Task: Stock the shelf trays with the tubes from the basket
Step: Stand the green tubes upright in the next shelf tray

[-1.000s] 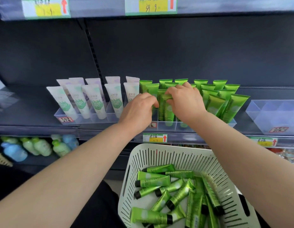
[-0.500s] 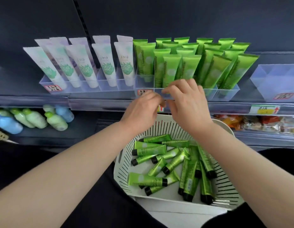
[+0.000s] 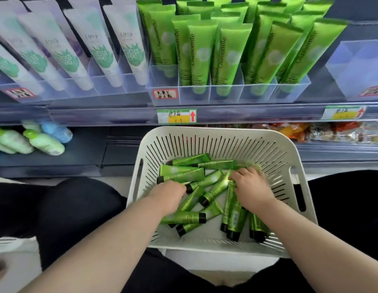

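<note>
- Black-capped green tubes (image 3: pixel 213 191) lie jumbled in the white basket (image 3: pixel 226 132).
- Above the basket, the clear shelf tray (image 3: pixel 289 96) holds more tubes, upright.
- My left hand (image 3: pixel 172 191) and right hand (image 3: pixel 250 187) curl over the basket's tubes; I can't tell their grip.

Green tubes (image 3: pixel 213 192) (black caps, pointing every way) lie jumbled in the white slotted basket (image 3: pixel 298 166), under the left hand (image 3: pixel 170 192) and right hand (image 3: pixel 250 188). Beyond both, clear trays (image 3: pixel 293 94) hold more, upright.
</note>
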Demonstrator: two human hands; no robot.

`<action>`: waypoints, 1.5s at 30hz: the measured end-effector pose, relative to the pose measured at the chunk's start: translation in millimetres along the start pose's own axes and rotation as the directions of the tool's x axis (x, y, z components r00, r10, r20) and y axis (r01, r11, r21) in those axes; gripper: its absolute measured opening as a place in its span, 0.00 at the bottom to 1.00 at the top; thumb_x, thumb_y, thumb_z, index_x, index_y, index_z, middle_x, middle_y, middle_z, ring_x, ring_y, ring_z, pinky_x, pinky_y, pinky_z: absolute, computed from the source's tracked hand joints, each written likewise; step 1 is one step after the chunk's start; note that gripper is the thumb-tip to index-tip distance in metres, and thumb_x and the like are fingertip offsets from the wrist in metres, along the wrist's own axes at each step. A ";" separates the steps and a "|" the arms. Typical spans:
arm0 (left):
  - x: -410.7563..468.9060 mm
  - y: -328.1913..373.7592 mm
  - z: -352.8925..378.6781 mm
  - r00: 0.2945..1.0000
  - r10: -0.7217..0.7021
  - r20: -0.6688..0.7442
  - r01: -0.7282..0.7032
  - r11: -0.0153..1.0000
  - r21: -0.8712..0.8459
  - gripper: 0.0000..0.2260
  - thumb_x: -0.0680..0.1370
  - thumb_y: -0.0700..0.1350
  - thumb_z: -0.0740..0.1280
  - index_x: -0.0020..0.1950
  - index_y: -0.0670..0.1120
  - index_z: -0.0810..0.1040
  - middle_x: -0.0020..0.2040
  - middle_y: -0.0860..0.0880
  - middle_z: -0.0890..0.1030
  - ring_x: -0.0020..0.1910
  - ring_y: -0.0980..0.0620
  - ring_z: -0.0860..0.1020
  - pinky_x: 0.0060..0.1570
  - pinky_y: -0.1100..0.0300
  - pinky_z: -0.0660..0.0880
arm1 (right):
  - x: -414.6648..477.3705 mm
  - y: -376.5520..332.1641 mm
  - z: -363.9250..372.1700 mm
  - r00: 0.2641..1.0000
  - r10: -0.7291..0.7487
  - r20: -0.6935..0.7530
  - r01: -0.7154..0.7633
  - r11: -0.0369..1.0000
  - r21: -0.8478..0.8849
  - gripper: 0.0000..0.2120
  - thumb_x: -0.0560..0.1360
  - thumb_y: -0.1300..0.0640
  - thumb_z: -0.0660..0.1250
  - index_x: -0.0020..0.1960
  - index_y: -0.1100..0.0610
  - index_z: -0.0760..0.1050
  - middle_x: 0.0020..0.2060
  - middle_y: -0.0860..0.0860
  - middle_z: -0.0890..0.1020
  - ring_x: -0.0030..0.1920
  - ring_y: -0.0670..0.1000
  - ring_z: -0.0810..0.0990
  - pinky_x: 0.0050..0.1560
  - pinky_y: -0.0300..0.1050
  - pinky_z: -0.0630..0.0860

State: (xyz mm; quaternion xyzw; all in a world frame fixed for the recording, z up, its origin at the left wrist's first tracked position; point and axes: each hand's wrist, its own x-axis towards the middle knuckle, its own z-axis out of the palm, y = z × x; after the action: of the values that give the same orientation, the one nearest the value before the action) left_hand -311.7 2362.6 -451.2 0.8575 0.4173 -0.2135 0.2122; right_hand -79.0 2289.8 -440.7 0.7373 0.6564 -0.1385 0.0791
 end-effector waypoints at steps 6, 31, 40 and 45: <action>2.2 5.6 3.8 0.992 -0.008 0.129 0.000 0.998 0.058 0.12 0.78 0.50 0.66 0.59 0.46 0.76 0.53 0.46 0.80 0.52 0.46 0.78 0.52 0.50 0.77 | 3.5 3.2 19.3 0.988 0.097 0.123 -0.096 0.995 -0.007 0.24 0.73 0.64 0.59 0.68 0.51 0.67 0.62 0.52 0.75 0.64 0.56 0.68 0.64 0.55 0.67; -2.5 5.3 -27.7 0.947 -0.187 -0.263 -0.023 0.774 -0.633 0.07 0.71 0.50 0.74 0.48 0.57 0.82 0.47 0.60 0.80 0.47 0.61 0.76 0.50 0.60 0.72 | -3.5 7.4 -41.6 0.997 0.007 0.072 -0.032 0.934 0.355 0.05 0.74 0.51 0.69 0.48 0.51 0.79 0.41 0.46 0.81 0.44 0.49 0.79 0.44 0.42 0.74; -37.2 20.9 -112.2 0.749 -0.180 -0.637 -0.253 0.812 -0.527 0.12 0.72 0.48 0.74 0.56 0.54 0.82 0.47 0.63 0.81 0.42 0.61 0.78 0.44 0.76 0.69 | -14.6 -7.0 -137.1 0.888 -0.084 -0.452 0.237 0.926 0.293 0.07 0.76 0.52 0.66 0.51 0.49 0.81 0.45 0.47 0.80 0.50 0.51 0.74 0.46 0.44 0.70; -63.7 23.7 -179.0 0.589 -0.113 -0.800 -0.371 0.842 -0.392 0.11 0.75 0.43 0.70 0.57 0.51 0.82 0.48 0.62 0.80 0.46 0.67 0.76 0.46 0.79 0.67 | -16.6 -22.6 -191.3 0.796 -0.128 -0.592 0.342 0.902 0.265 0.07 0.77 0.52 0.64 0.51 0.49 0.80 0.44 0.46 0.79 0.50 0.50 0.74 0.44 0.49 0.74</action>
State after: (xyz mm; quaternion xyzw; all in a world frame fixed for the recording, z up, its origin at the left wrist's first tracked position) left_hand -294.4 2406.5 -265.6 0.7978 0.4420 0.3310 0.2421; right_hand -83.8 2334.0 -252.5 0.6579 0.7015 -0.0421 -0.2709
